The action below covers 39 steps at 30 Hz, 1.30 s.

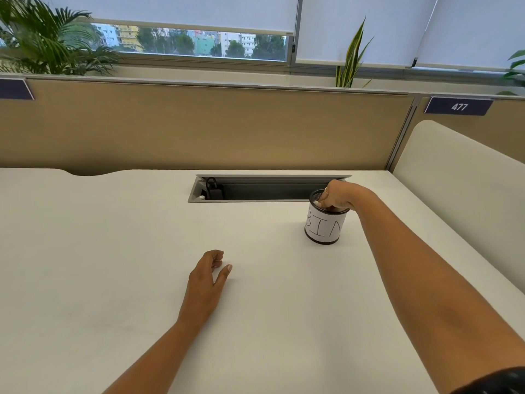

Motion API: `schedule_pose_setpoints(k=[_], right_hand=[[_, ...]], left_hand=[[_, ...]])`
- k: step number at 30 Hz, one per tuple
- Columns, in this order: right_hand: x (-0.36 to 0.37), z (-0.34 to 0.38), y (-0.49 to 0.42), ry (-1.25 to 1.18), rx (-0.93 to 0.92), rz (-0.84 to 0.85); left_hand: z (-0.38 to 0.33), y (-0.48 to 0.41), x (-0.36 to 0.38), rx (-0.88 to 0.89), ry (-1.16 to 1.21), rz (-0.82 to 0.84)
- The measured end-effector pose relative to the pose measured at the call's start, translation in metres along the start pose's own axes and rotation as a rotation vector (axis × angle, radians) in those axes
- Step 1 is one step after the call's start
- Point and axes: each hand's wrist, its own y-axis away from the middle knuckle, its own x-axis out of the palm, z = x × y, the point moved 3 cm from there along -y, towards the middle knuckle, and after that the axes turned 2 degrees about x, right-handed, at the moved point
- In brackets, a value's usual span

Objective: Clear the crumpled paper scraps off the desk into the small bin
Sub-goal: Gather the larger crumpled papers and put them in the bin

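The small bin (324, 227) is a black mesh cup wrapped in white paper lettered "BIN". It stands on the white desk (113, 251) at the right, just in front of the cable tray. My right hand (336, 196) hangs over its mouth with the fingers bent down into the rim. A small white bit shows at the fingertips, and whether it is paper or a nail is unclear. My left hand (208, 275) rests palm down on the desk's middle, its fingers loosely curled and holding nothing. No paper scrap lies in sight on the desk.
An open grey cable tray (255, 189) with a black plug is sunk into the desk behind the bin. A tan partition (199, 123) closes the far side. A cream side panel (454, 180) rises along the right edge.
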Motion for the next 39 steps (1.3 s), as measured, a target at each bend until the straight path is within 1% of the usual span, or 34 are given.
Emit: schedule_pose_setpoints(k=[18, 35, 39], right_hand=[[0.008, 0.002, -0.019, 0.210, 0.123, 0.036], [0.007, 0.003, -0.016, 0.220, 0.048, -0.031], [0.004, 0.004, -0.013, 0.143, 0.040, -0.067]], left_hand=[[0.002, 0.000, 0.000, 0.008, 0.005, 0.002], [0.002, 0.000, 0.001, -0.008, -0.020, 0.007], [0.001, 0.000, 0.000, -0.016, -0.036, 0.005]])
